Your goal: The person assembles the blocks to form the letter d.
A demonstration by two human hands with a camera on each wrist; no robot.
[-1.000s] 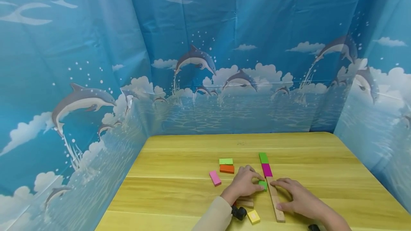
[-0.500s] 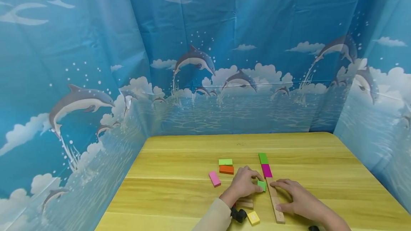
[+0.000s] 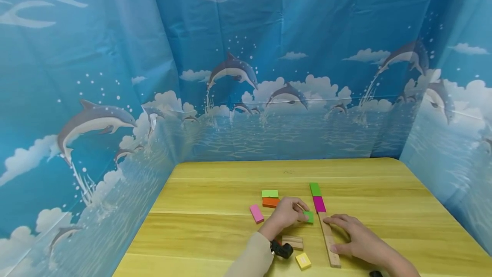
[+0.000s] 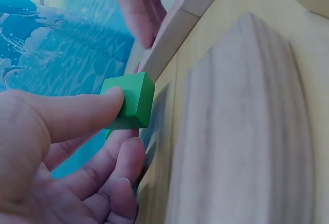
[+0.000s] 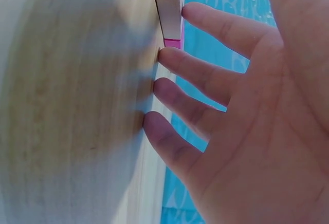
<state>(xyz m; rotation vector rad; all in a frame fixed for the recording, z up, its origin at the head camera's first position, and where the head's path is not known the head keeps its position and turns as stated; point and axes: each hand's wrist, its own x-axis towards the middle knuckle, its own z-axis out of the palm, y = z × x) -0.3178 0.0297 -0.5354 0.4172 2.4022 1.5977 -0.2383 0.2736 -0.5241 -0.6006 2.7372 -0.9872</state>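
Note:
My left hand point(image 3: 285, 213) pinches a small green block point(image 4: 134, 100) between thumb and fingers, just left of a straight row of blocks. In the head view that row has wooden blocks point(image 3: 329, 243) nearest me, then a magenta block point(image 3: 319, 204) and another green block point(image 3: 315, 189) at the far end. Along the right side of the wooden part lies my right hand point(image 3: 355, 239), thumb and index finger touching it. From the right wrist, the fingers point(image 5: 198, 75) look spread and relaxed, with the index fingertip against a wooden block.
Left of the row lie a lime block point(image 3: 270, 193), an orange block point(image 3: 270, 202) and a pink block point(image 3: 257, 213). Closer in are loose wooden blocks point(image 3: 294, 243) and a yellow block point(image 3: 303, 261). A dolphin-print curtain point(image 3: 269, 136) stands behind the table point(image 3: 207, 225).
My left hand has drawn the green block slightly left and away from the row, uncovering more of the loose wooden blocks. The right hand stays in place.

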